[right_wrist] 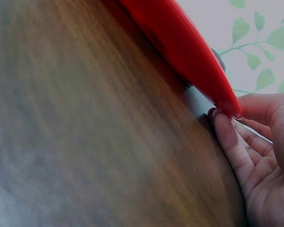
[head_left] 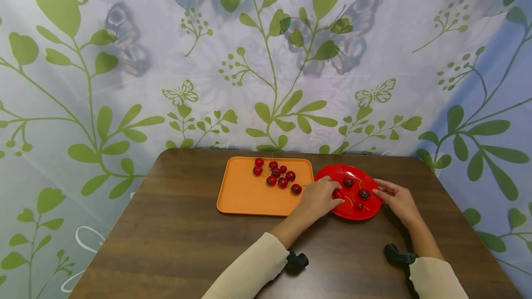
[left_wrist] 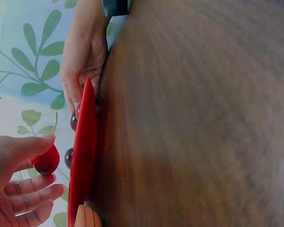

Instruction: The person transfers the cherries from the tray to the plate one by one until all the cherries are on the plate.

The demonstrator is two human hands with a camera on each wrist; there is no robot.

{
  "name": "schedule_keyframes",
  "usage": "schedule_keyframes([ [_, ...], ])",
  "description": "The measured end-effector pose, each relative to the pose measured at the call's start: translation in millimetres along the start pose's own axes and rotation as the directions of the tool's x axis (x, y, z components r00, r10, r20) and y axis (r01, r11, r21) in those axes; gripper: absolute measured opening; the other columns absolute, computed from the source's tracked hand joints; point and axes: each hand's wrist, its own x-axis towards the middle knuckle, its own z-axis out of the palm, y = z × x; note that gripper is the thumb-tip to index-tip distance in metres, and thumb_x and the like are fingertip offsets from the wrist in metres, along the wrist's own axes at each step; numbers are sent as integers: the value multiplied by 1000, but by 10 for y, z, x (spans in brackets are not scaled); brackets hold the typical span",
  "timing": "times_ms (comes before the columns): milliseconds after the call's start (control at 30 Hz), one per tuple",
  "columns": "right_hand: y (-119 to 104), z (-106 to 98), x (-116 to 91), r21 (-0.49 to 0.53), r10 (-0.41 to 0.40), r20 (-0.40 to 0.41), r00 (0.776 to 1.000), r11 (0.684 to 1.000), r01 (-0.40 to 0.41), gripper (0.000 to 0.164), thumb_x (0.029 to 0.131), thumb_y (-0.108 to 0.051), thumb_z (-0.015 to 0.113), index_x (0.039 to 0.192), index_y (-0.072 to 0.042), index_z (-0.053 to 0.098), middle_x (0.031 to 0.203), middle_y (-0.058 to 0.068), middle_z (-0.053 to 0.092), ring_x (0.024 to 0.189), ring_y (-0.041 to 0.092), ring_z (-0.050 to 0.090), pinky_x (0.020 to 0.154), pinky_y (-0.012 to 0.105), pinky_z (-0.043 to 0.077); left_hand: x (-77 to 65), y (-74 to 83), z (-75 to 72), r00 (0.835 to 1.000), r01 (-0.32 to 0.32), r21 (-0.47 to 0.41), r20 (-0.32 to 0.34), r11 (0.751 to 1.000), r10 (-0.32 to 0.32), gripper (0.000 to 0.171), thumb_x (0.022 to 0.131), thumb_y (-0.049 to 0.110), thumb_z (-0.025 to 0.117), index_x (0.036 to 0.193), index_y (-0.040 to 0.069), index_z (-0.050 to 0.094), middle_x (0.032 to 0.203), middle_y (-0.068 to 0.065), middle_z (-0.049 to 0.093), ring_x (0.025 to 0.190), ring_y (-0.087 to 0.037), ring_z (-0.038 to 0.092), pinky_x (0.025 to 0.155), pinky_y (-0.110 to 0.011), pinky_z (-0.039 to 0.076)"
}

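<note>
My left hand (head_left: 317, 196) pinches a red cherry (left_wrist: 47, 161) between thumb and fingers, above the left part of a red plate (head_left: 337, 170). The held cherry's thin stem sticks up past the thumb in the left wrist view. Other dark cherries (head_left: 364, 194) lie on the plate, some with stems. At the plate's right side my right hand (head_left: 399, 200) grips the rim, its fingers (right_wrist: 228, 137) below and its thumb side against the edge. In the right wrist view the rim on that side stands slightly off the table.
Left of the plate, close beside it, lies an orange tray (head_left: 245, 200) with several red cherries (head_left: 283, 182) toward its back right. Both rest on a brown wooden table (head_left: 174, 243). A patterned cloth (head_left: 266, 73) hangs behind the table's back edge.
</note>
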Motion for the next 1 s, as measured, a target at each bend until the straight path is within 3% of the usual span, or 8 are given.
schedule_keyframes([
  [400, -2, 43, 4, 18, -17, -50, 999, 1000, 18, 54, 98, -26, 70, 138, 7, 57, 94, -17, 69, 79, 1, 69, 68, 24, 58, 0, 28, 74, 1000, -5, 16, 5, 1000, 5, 32, 86, 45, 80, 114, 28, 77, 92, 10, 63, 74, -1, 54, 58, -16, 44],
  [667, -22, 37, -7, 65, -10, -62, 998, 998, 14, 52, 100, -23, 68, 138, 10, 55, 98, -19, 70, 79, 0, 69, 67, 23, 58, -22, 40, 103, 1000, -5, 19, 13, 1000, 5, 31, 86, 44, 80, 112, 28, 77, 94, 9, 64, 76, -2, 56, 61, -17, 47],
  [1000, -69, 36, -7, 54, 26, -47, 999, 998, -24, 52, 100, -24, 66, 139, 10, 54, 96, -19, 69, 82, -3, 67, 69, 23, 58, -15, 41, 128, 999, -12, -2, 32, 1000, 12, 30, 87, 42, 80, 113, 27, 77, 97, 10, 66, 78, -1, 55, 64, -16, 47],
])
